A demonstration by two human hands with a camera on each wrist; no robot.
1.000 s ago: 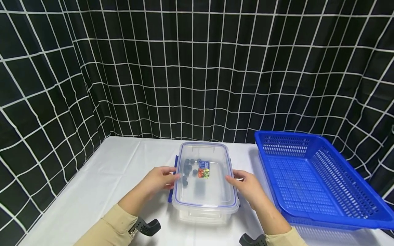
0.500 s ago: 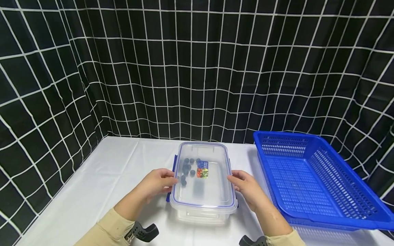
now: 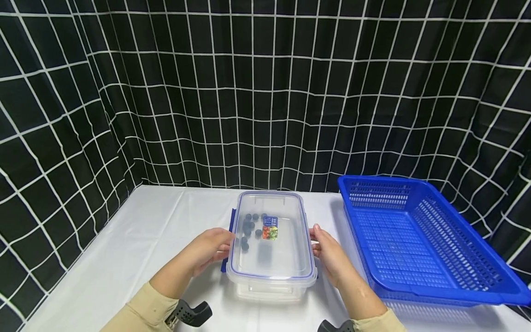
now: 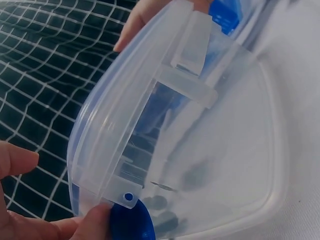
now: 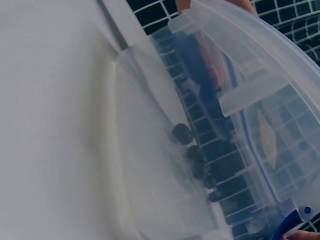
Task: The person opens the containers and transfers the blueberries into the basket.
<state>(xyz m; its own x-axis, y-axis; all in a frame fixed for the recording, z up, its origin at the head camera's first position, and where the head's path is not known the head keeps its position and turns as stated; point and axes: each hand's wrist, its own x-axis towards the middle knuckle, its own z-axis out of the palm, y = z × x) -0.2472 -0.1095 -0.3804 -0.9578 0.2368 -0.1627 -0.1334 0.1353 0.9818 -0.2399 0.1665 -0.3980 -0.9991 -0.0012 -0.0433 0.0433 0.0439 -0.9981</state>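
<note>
thumb of the right grip (image 3: 330, 252) has lifted off the lid (image 3: 286, 258); it and the left grip (image 3: 207, 246) rest unclenched, fingers touching either side of the box (image 3: 269, 292) between them, probably to steady it

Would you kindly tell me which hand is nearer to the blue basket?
The right hand: it is at the side of the clear container facing the blue basket. The left hand is at the opposite side, farther away.

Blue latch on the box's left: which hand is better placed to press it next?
Probably the left hand: its fingers are at the blue latch; the right hand is across the box.
</note>
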